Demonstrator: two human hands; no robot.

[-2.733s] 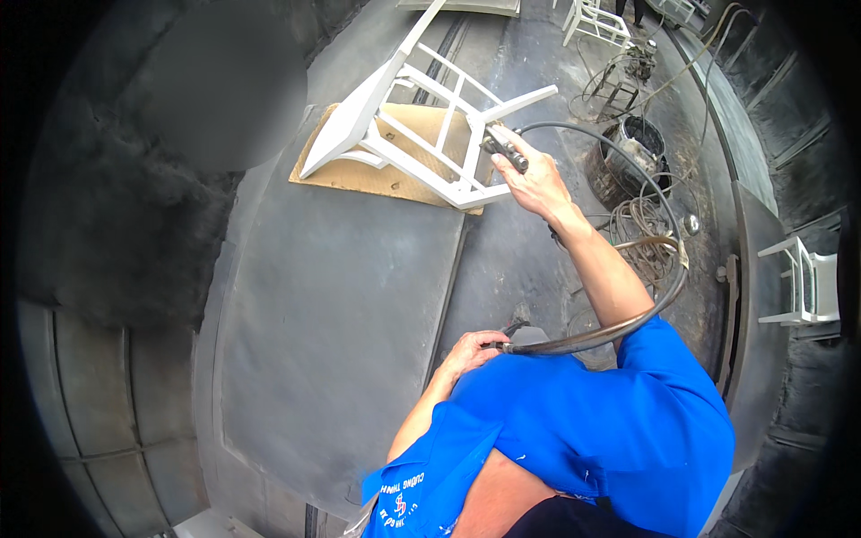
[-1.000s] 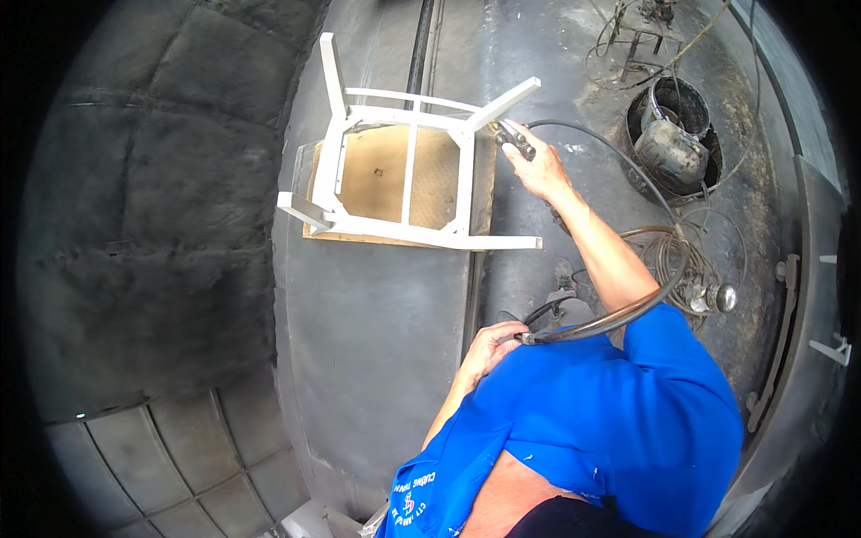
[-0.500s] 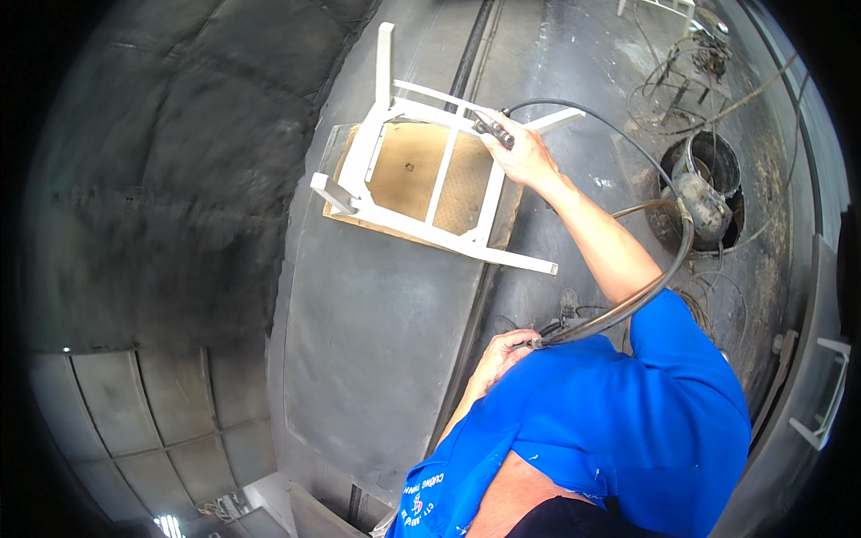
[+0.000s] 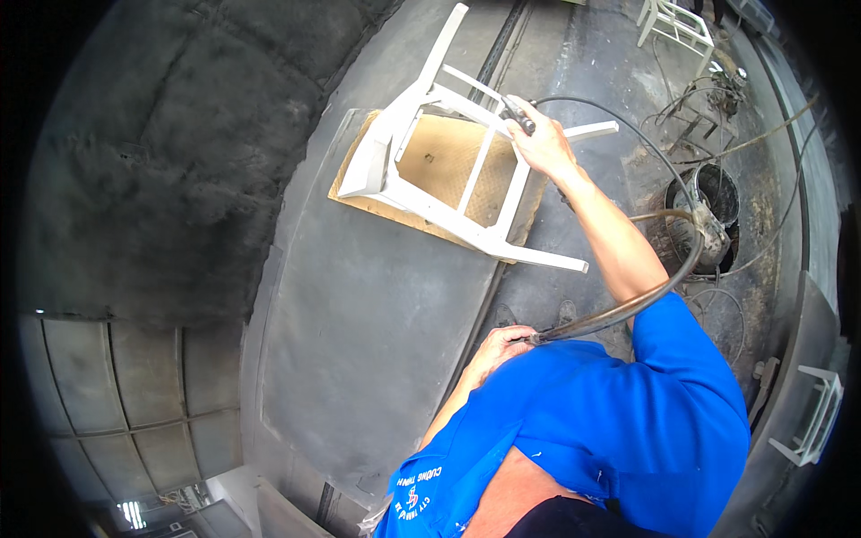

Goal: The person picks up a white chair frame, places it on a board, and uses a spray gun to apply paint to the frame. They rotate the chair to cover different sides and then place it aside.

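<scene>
One white chair (image 4: 448,152) lies tipped on its side on one flat brown board (image 4: 448,170), up at about 12 o'clock in the head view. The board sits on a big grey surface (image 4: 377,332) that fills the middle. The chair's legs stick out past the board's edge toward 3 o'clock.

The person's right hand (image 4: 541,143) is closed around one small spray tool (image 4: 518,112), which it holds right at the chair's frame (the tip is too small to see well). One dark hose (image 4: 664,278) runs from the tool, curves round past the right arm, and comes back to the left hand (image 4: 504,345). The left hand's grip is shut on the hose, close to the person's blue shirt (image 4: 610,430) at about 6 o'clock.

One dark bucket (image 4: 708,215) stands on the floor at 3 o'clock, with loose wires near it. Two more white chair frames show: one (image 4: 673,22) far off at 1 o'clock and one (image 4: 816,412) at the edge near 4 o'clock.

There is lots of bare grey surface between the board and the person, from 6 to 9 o'clock. The left side ends at a dark, rough wall (image 4: 179,161). The right side is crowded with the bucket and wires.
</scene>
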